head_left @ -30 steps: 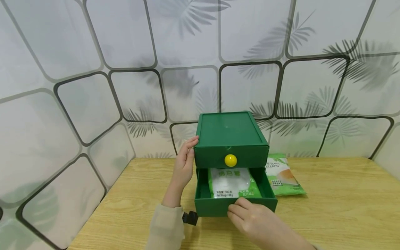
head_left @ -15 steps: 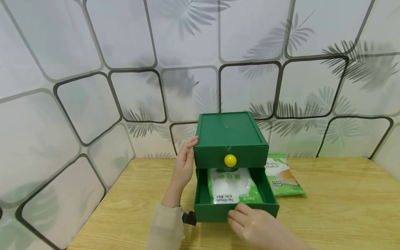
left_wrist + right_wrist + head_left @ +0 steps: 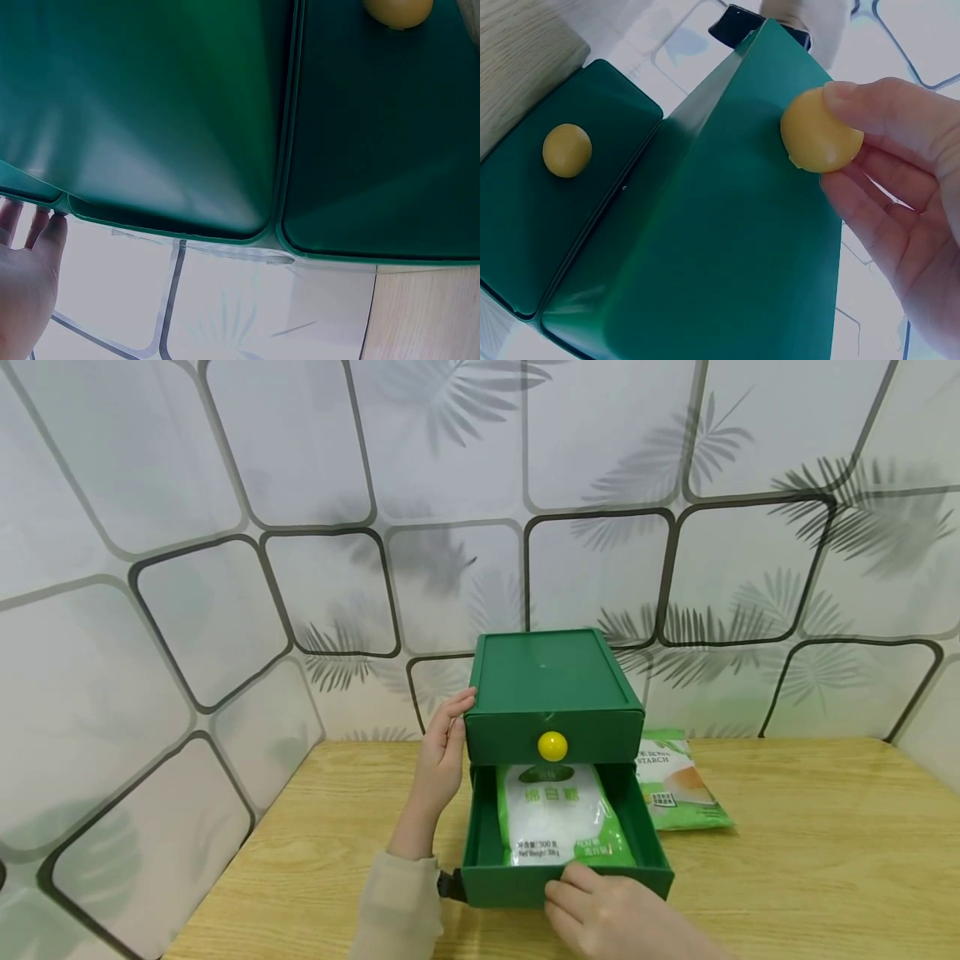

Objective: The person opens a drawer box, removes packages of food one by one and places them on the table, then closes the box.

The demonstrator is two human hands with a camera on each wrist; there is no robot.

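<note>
A green two-drawer box (image 3: pixel 551 672) stands on the wooden table, its lower drawer (image 3: pixel 506 889) pulled out. Inside that drawer lies a white and green bag of sugar (image 3: pixel 555 827), its back end under the upper drawer front. My right hand (image 3: pixel 603 914) is at the lower drawer's front; in the right wrist view it pinches the round yellow knob (image 3: pixel 821 131) between thumb and fingers. The knob is hidden behind the hand in the head view. With fingers extended, my left hand (image 3: pixel 442 756) rests against the box's left side.
The upper drawer is closed, with its own yellow knob (image 3: pixel 552 746). A green and white starch bag (image 3: pixel 678 793) lies on the table (image 3: pixel 810 860) right of the box. A patterned wall covering (image 3: pixel 457 577) rises behind. My left wrist carries a black device (image 3: pixel 451 885).
The lower drawer has slid further out toward me, along with my right hand. More of the sugar bag shows. My left hand has stayed in place.
</note>
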